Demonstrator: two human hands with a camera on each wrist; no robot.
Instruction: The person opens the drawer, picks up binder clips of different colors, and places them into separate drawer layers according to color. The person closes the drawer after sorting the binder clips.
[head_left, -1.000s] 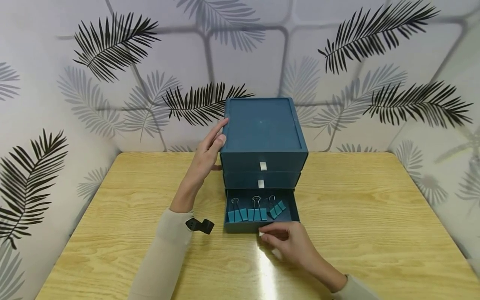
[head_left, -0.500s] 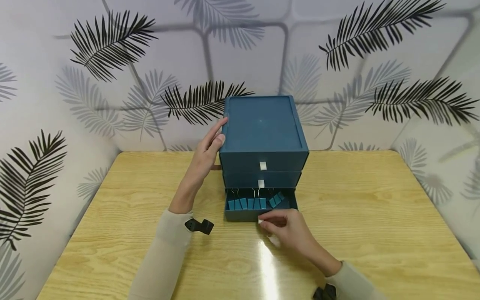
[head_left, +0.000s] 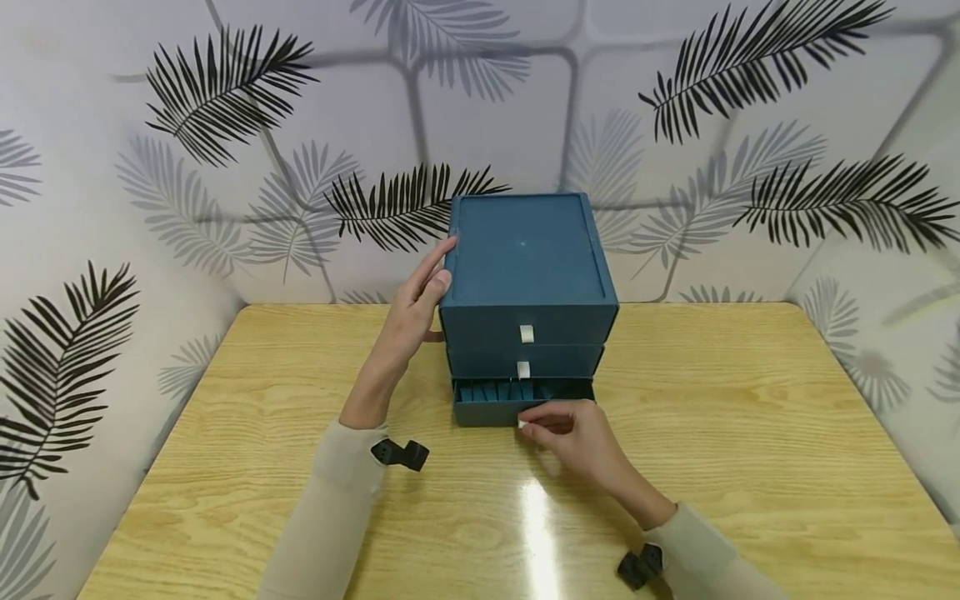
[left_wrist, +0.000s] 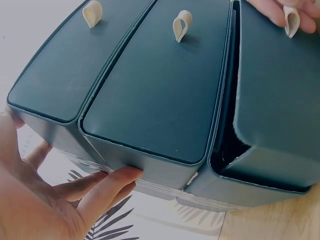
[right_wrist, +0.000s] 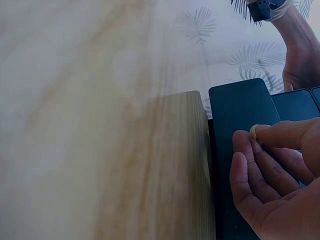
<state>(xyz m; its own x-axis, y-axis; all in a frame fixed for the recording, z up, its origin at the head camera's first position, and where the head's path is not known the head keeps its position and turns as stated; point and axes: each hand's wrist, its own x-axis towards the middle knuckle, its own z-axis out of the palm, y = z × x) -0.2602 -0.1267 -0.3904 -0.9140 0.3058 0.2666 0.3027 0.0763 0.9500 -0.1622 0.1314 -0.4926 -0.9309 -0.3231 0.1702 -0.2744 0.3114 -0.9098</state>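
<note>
A dark blue three-drawer box (head_left: 525, 250) stands on the wooden table, its bottom drawer (head_left: 483, 412) partly pulled out. Thumb and fingers of my right hand (head_left: 581, 437) pinch the white pull tab (right_wrist: 254, 132) on that drawer's front. Inside lie several teal binder clips (head_left: 491, 392), mostly hidden by the drawer front and the box above. My left hand (head_left: 408, 321) rests against the box's left side with fingers extended; in the left wrist view its fingertips (left_wrist: 127, 174) touch the side wall. The upper two drawers (left_wrist: 150, 95) are closed, each with a white loop tab (left_wrist: 182, 24).
The light wooden table (head_left: 712, 433) extends around the box on both sides and in front. Behind it is a backdrop (head_left: 495, 117) with a leaf pattern. A black wrist camera (head_left: 401, 453) is strapped at the left sleeve, another at the right.
The bottom drawer has slid inward, away from the camera, with my right hand still on its tab. The clips are now more covered. My left hand stays in place on the box.
</note>
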